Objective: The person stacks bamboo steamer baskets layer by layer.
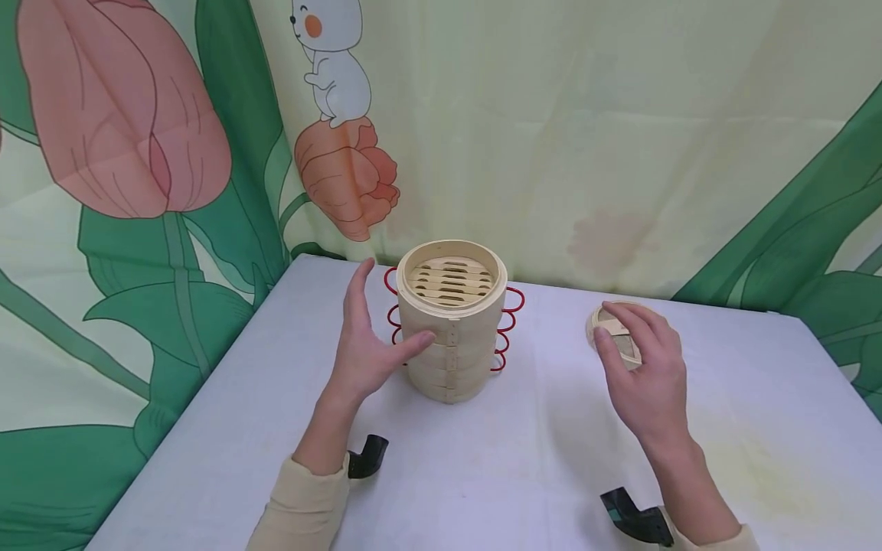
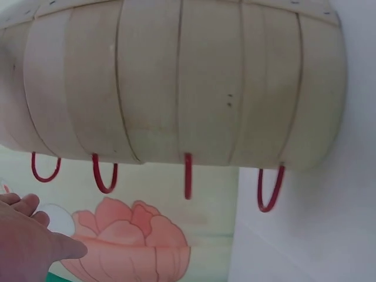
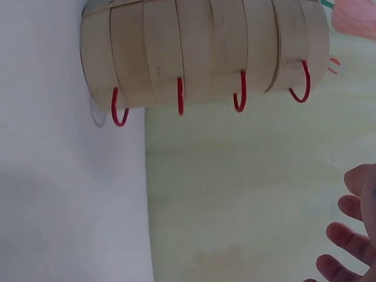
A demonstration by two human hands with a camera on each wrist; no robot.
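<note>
A tall stack of round bamboo steamer baskets stands upright on the table, its slatted top tier uncovered. Red loops stick out along both sides of it. My left hand is at the stack's left, fingers up and thumb spread in front of the wall; whether the thumb touches is unclear. In the left wrist view that hand appears apart from the baskets. On the right, a small round bamboo piece, like a lid, lies partly hidden behind my right hand. The right wrist view shows those fingers loosely spread, holding nothing.
A white cloth covers the table. Behind it hangs a curtain printed with flowers, leaves and a white animal; the stack stands near the table's back edge. Black wrist mounts protrude from both sleeves.
</note>
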